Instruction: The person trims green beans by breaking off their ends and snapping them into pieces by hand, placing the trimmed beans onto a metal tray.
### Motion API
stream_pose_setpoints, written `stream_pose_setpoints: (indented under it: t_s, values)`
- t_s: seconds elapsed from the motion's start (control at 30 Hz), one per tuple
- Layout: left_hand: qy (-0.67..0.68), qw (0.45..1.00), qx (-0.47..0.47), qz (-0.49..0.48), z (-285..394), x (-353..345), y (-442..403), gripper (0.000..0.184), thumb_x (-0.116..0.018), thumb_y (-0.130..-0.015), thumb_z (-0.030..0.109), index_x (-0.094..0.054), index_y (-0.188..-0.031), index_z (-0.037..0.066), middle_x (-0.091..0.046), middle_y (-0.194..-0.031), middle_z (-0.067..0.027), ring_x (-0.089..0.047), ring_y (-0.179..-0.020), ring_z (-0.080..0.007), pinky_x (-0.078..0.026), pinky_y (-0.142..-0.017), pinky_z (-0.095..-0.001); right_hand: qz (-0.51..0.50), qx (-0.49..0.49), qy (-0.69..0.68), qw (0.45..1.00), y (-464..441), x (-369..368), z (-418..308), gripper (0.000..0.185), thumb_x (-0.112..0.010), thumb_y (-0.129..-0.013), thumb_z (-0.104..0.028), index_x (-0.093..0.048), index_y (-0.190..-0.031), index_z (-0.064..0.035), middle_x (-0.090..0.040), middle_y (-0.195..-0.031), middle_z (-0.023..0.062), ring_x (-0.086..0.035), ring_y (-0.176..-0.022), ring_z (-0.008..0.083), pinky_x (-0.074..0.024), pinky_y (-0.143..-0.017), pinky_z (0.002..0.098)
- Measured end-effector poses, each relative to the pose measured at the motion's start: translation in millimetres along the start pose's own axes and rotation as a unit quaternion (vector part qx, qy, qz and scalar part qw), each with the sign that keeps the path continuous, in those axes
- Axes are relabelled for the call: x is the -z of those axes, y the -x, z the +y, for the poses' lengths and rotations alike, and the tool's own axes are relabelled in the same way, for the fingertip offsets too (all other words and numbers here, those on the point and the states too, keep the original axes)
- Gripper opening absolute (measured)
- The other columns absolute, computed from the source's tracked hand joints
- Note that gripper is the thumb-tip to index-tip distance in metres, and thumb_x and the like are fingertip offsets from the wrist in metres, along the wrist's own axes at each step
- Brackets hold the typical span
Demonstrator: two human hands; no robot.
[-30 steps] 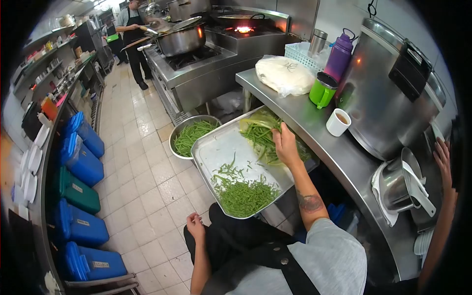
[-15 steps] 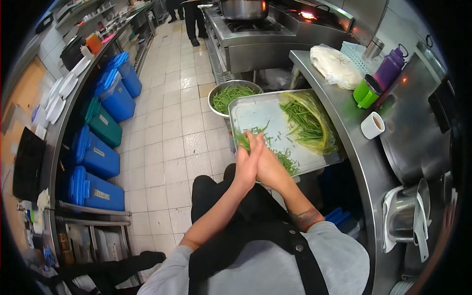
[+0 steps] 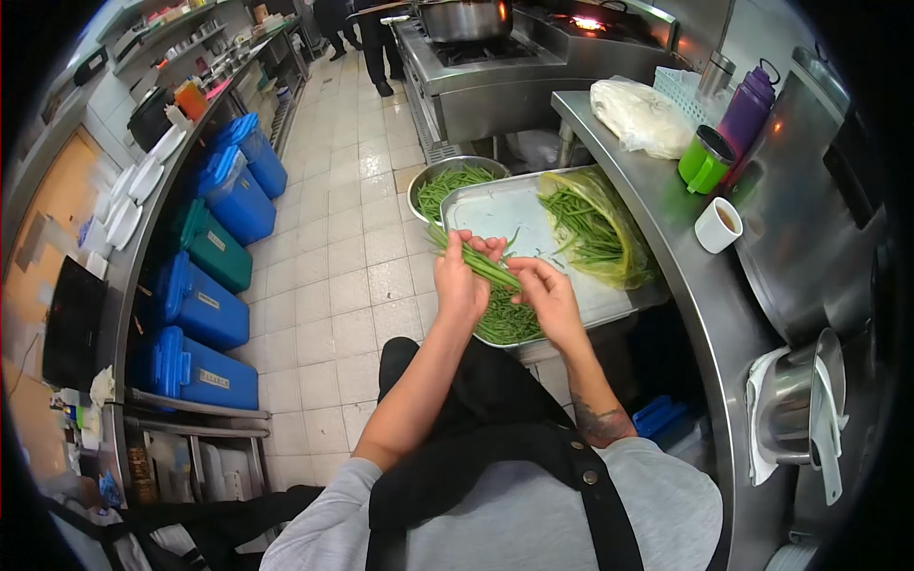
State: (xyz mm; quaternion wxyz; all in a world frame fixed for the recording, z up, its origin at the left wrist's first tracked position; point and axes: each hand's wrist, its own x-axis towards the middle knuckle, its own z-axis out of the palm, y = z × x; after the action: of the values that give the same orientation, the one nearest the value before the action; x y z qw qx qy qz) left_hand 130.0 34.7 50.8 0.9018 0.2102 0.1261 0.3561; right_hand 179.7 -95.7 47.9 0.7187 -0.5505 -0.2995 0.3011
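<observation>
While the left hand (image 3: 460,283) curls around a bundle of green beans (image 3: 487,267), apparently keeping the pods aligned, the right hand (image 3: 550,299) pinches its near end. Below both, a tray (image 3: 495,209) holds cut pieces (image 3: 509,325), likely catching scraps; beyond the hands sit a bowl (image 3: 412,198) and, rightward, a yellow bag (image 3: 625,274).

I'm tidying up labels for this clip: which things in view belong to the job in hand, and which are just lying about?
Belong to the job:
held green beans
metal tray
cut pieces on it
yellow bag of beans
bowl of beans, probably

Apparently just lying about:
green mug
purple bottle
white cup
metal pot
</observation>
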Motion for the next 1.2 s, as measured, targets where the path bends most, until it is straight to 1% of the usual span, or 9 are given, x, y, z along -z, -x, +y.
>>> stream_pose_setpoints:
  t_s: [0.1,0.23,0.3,0.5,0.77,0.97,1.07,1.13,1.2]
  values:
    - [-0.061,0.996,0.0,-0.057,1.0,-12.3,15.6,0.021,-0.037,-0.1,0.02,-0.042,-0.107,0.001,-0.055,-0.083,-0.0107,-0.059,-0.079,-0.024,-0.051,-0.082,-0.0414,0.079,-0.029,-0.259,0.962,3.8,-17.7,23.7,0.055,-0.023,-0.1,-0.046,-0.05,-0.117,-0.0008,-0.055,-0.11,0.0102,-0.05,-0.106,0.0153,-0.0416,-0.092,0.032]
    - [-0.123,0.986,0.006,-0.109,-20.1,-8.3,41.8,0.029,-0.038,-0.099,0.014,-0.031,-0.125,0.002,-0.057,-0.093,-0.0133,-0.06,-0.084,-0.0208,-0.05,-0.082,-0.0356,0.157,0.013,-0.358,0.92,3.4,-41.7,9.6,0.053,-0.023,-0.1,-0.045,-0.047,-0.117,-0.001,-0.056,-0.11,0.0118,-0.051,-0.108,0.0179,-0.0426,-0.093,0.032]
    - [-0.118,0.986,-0.006,-0.121,-22.4,-4.2,45.9,0.039,-0.038,-0.098,0.009,-0.022,-0.133,0.003,-0.058,-0.097,-0.0145,-0.06,-0.086,-0.0208,-0.05,-0.081,-0.0345,0.153,0.012,-0.344,0.926,4.7,-39.5,10.8,0.054,-0.021,-0.1,-0.044,-0.044,-0.122,-0.0011,-0.054,-0.116,0.0132,-0.051,-0.11,0.0203,-0.0417,-0.095,0.0341]
    - [-0.196,0.97,0.014,-0.141,-6.1,0.6,57.6,0.038,-0.042,-0.09,-0.001,-0.033,-0.127,-0.002,-0.058,-0.092,-0.0116,-0.058,-0.078,-0.017,-0.048,-0.074,-0.03,0.085,0.026,-0.278,0.956,12.8,-39.9,29.0,0.051,-0.024,-0.1,-0.043,-0.039,-0.129,-0.0033,-0.051,-0.124,0.0132,-0.054,-0.106,0.0194,-0.0446,-0.09,0.0314]
    - [-0.113,0.954,0.242,-0.139,38.3,35.5,89.2,0.023,-0.05,-0.087,0.006,-0.052,-0.109,-0.001,-0.053,-0.087,-0.0074,-0.041,-0.059,-0.0074,-0.036,-0.049,-0.0199,-0.041,0.05,-0.216,0.974,9.3,-27.5,15.8,0.056,-0.027,-0.099,-0.043,-0.032,-0.14,-0.0043,-0.044,-0.133,0.0143,-0.038,-0.126,0.0245,-0.0348,-0.101,0.0351]
    - [-0.126,0.947,0.272,-0.117,48.9,45.3,114.4,0.028,-0.05,-0.088,0.009,-0.05,-0.114,-0.001,-0.055,-0.094,-0.0099,-0.043,-0.062,-0.0081,-0.036,-0.049,-0.0192,-0.373,-0.067,0.03,0.925,-5.7,-21.8,0.2,0.067,-0.024,-0.097,-0.052,-0.038,-0.138,-0.0012,-0.042,-0.137,0.0157,-0.042,-0.124,0.0246,-0.0374,-0.096,0.0338]
    - [-0.139,0.951,0.261,-0.094,58.7,50.9,115.5,0.027,-0.049,-0.091,0.012,-0.05,-0.115,-0.001,-0.055,-0.091,-0.009,-0.043,-0.062,-0.0084,-0.036,-0.048,-0.0196,-0.374,-0.066,0.059,0.923,-9.6,-35.0,-1.3,0.064,-0.031,-0.097,-0.051,-0.039,-0.137,-0.0014,-0.055,-0.122,0.0122,-0.053,-0.104,0.0174,-0.0435,-0.086,0.0293]
    - [-0.135,0.952,0.258,-0.095,67.6,56.4,113.7,0.027,-0.05,-0.091,0.014,-0.05,-0.114,0.0,-0.056,-0.09,-0.0086,-0.043,-0.061,-0.0083,-0.036,-0.048,-0.0199,-0.298,0.08,0.047,0.95,-13.6,-47.6,14.3,0.06,-0.033,-0.098,-0.046,-0.04,-0.137,-0.0011,-0.061,-0.109,0.0092,-0.057,-0.092,0.0138,-0.0456,-0.081,0.0271]
    - [-0.145,0.953,0.252,-0.089,74.7,61.5,113.5,0.026,-0.049,-0.092,0.015,-0.05,-0.114,0.0,-0.056,-0.089,-0.009,-0.041,-0.058,-0.0077,-0.034,-0.045,-0.0188,-0.277,-0.002,0.011,0.961,-16.4,-47.4,13.2,0.045,-0.046,-0.097,-0.029,-0.046,-0.131,0.0005,-0.064,-0.096,0.0054,-0.058,-0.084,0.0111,-0.0468,-0.078,0.0256]
